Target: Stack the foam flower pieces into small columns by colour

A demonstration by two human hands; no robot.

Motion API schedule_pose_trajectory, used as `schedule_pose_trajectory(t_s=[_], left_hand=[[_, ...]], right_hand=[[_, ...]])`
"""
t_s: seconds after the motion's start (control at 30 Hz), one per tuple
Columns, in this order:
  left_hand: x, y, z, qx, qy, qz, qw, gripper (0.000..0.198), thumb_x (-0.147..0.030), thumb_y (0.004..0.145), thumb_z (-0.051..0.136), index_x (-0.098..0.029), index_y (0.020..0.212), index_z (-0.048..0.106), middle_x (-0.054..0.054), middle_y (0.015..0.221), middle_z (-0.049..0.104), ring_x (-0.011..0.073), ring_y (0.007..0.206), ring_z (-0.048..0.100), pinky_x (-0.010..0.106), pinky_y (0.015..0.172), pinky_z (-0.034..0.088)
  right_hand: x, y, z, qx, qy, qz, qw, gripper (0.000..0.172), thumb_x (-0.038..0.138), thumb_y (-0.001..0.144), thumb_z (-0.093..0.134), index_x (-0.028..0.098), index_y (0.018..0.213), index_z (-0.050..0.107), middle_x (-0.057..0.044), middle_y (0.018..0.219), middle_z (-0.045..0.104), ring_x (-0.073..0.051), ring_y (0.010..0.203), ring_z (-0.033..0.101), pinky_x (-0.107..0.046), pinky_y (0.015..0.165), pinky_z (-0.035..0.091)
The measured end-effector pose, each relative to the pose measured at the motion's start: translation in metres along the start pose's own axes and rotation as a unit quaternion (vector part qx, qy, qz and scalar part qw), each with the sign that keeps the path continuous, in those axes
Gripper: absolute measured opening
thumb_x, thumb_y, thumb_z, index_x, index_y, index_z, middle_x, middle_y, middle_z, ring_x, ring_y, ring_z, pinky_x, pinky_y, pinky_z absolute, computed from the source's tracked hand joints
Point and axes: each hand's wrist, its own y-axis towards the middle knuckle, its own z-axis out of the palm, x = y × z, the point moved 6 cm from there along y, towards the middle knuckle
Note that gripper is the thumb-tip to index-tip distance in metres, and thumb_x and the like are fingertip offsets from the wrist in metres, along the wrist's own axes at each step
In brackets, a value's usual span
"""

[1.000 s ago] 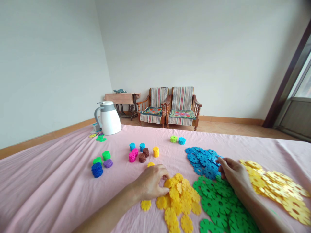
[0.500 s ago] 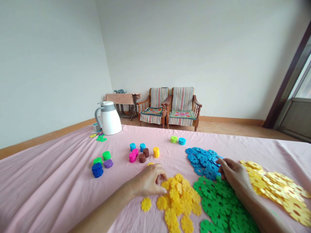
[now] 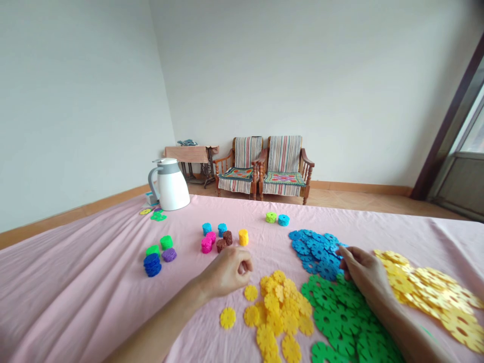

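My left hand (image 3: 229,272) hovers beside the pile of small yellow flower-shaped plastic discs (image 3: 285,302), fingers curled in; anything inside them is hidden. Just left of the pile lie a loose yellow disc (image 3: 250,292) and another one (image 3: 227,318). Over the green flower discs (image 3: 338,312) reaches my right hand (image 3: 365,275), its thumb and index finger closed together at the edge of the blue disc pile (image 3: 317,252). What the right fingertips hold, if anything, cannot be made out. A yellow stack (image 3: 243,237) stands beyond my left hand.
Brown stacks (image 3: 227,237), pink stacks (image 3: 206,245) and light blue stacks (image 3: 222,230) stand mid-table. Dark blue (image 3: 152,264), purple (image 3: 169,254) and bright green stacks (image 3: 166,242) are at left. A white jug (image 3: 172,186) stands behind. Larger yellow discs (image 3: 427,287) lie at right.
My left hand has moved up and slightly left from the yellow pile, its fingers curling further. A loose yellow disc now shows below it, and one beyond it is covered. My right hand stays put.
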Motion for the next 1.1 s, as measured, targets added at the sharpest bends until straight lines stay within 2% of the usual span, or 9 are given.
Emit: schedule_pose_trajectory(t_s=[0.1,0.27,0.33,0.47,0.6,0.73,0.9,1.03,1.1], left_hand=[[0.013,0.001,-0.013,-0.019,0.013,-0.018,1.000,0.015,-0.007,0.063,0.051,-0.016,0.070,0.062,0.000,0.070,0.060,0.0106,0.063,0.053,0.020,0.059,0.037],[0.000,-0.007,-0.004,0.111,-0.024,0.056,0.992,0.022,-0.015,0.062,0.066,-0.017,0.084,0.064,0.000,0.079,0.060,0.0120,0.069,0.053,0.020,0.062,0.039],[-0.008,-0.010,0.000,0.131,-0.021,0.079,0.988,0.027,-0.016,0.061,0.069,-0.019,0.087,0.064,-0.001,0.078,0.059,0.0124,0.070,0.053,0.020,0.063,0.040],[-0.014,-0.012,0.005,0.137,-0.009,0.086,0.987,0.025,-0.016,0.063,0.067,-0.021,0.087,0.065,-0.002,0.076,0.055,0.0112,0.065,0.051,0.020,0.059,0.039],[-0.017,-0.011,0.009,0.118,0.011,0.106,0.987,0.020,-0.013,0.060,0.065,-0.019,0.080,0.062,-0.003,0.069,0.054,0.0117,0.065,0.051,0.021,0.066,0.040],[-0.014,-0.009,0.013,0.098,0.017,0.098,0.990,0.016,-0.009,0.059,0.058,-0.018,0.072,0.058,-0.003,0.065,0.054,0.0118,0.064,0.051,0.021,0.063,0.039],[-0.002,-0.006,0.002,0.079,0.016,0.066,0.995,0.018,-0.005,0.061,0.051,-0.016,0.073,0.059,-0.001,0.071,0.057,0.0112,0.066,0.052,0.020,0.060,0.038],[-0.003,-0.012,-0.001,0.170,-0.020,0.099,0.980,0.034,-0.013,0.059,0.067,-0.019,0.091,0.062,-0.001,0.081,0.057,0.0117,0.069,0.052,0.020,0.061,0.040],[-0.007,-0.015,-0.001,0.194,-0.021,0.112,0.974,0.038,-0.016,0.059,0.070,-0.021,0.095,0.063,-0.001,0.080,0.055,0.0120,0.070,0.051,0.020,0.061,0.040]], right_hand=[[0.000,0.000,0.000,0.001,0.003,0.001,1.000,0.047,0.056,0.076,0.041,0.016,0.089,0.062,0.002,0.050,0.057,-0.012,0.039,0.050,-0.023,0.040,0.036],[-0.001,0.000,0.001,0.004,-0.001,0.002,1.000,0.048,0.056,0.076,0.040,0.016,0.088,0.062,0.002,0.049,0.057,-0.012,0.039,0.050,-0.023,0.039,0.036],[-0.001,0.000,0.001,0.004,0.000,0.000,1.000,0.048,0.056,0.076,0.040,0.016,0.089,0.062,0.002,0.050,0.057,-0.012,0.039,0.050,-0.023,0.040,0.036],[-0.001,0.000,0.001,0.004,0.004,-0.002,1.000,0.047,0.056,0.076,0.040,0.016,0.089,0.061,0.002,0.050,0.057,-0.012,0.039,0.050,-0.022,0.040,0.036],[-0.003,0.001,0.002,0.007,0.010,-0.001,1.000,0.047,0.056,0.076,0.040,0.016,0.090,0.061,0.003,0.051,0.057,-0.011,0.040,0.051,-0.022,0.039,0.036],[-0.004,0.002,0.003,0.009,0.012,-0.002,1.000,0.047,0.056,0.076,0.041,0.016,0.090,0.061,0.002,0.052,0.057,-0.012,0.040,0.052,-0.022,0.039,0.037],[-0.003,0.002,0.002,0.004,0.004,-0.010,1.000,0.047,0.055,0.076,0.041,0.015,0.089,0.062,0.002,0.051,0.058,-0.012,0.039,0.052,-0.022,0.039,0.037],[-0.003,0.002,0.002,0.005,0.004,-0.013,1.000,0.047,0.055,0.076,0.042,0.015,0.088,0.063,0.002,0.049,0.057,-0.012,0.038,0.051,-0.022,0.039,0.036],[-0.004,0.002,0.003,0.006,0.005,-0.013,1.000,0.047,0.055,0.076,0.042,0.015,0.088,0.063,0.002,0.048,0.057,-0.012,0.038,0.051,-0.022,0.038,0.036]])
